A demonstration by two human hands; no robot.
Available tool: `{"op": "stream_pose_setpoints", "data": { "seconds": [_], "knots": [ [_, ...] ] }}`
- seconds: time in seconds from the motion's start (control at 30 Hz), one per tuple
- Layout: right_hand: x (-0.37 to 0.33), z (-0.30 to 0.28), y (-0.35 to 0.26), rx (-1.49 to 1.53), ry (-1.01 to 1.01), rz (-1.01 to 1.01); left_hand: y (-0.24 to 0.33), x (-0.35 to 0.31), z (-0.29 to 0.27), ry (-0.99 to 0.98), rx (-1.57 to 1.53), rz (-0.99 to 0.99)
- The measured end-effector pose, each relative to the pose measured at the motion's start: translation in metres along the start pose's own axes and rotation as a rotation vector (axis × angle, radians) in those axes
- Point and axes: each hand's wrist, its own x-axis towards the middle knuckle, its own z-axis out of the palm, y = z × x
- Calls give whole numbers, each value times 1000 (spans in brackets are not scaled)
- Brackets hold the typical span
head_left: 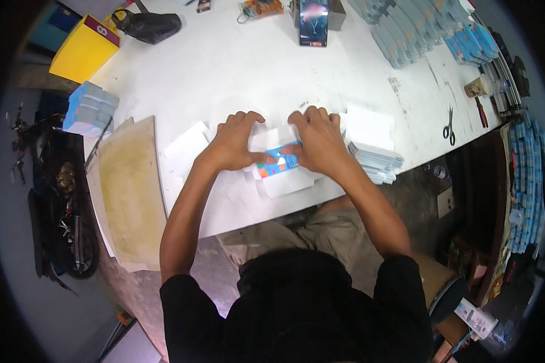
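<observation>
Two hands, your left hand (pixel 230 142) and right hand (pixel 322 140), have thumbs spread from curled fingers and resting on the white-and-blue carton (pixel 287 183) near the front edge of the surface (pixel 224 78), where uneven pressure could crease it askew and a right-wrist swing might topple the adjacent white stack (pixel 370 136).

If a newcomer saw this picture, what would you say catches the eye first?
Probably the left hand and right hand, both at a blue-and-white carton near the front edge of the white table. Next might come the bright yellow box at upper left, then the dark scissors lying toward the right.
</observation>
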Motion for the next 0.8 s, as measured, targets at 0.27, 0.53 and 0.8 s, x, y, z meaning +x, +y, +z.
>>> {"op": "stream_pose_setpoints", "data": {
  "seconds": [0.27,0.53,0.8],
  "knots": [
    [-19,10,-8,-177,350,-175,10,-19,2,185,258,-45],
    [-93,-45,19,120,500,-342,36,-65,1,320,-179,307],
    [-136,-63,93,-87,246,-18,27,-51,43,128,354,303]
  ]
}}
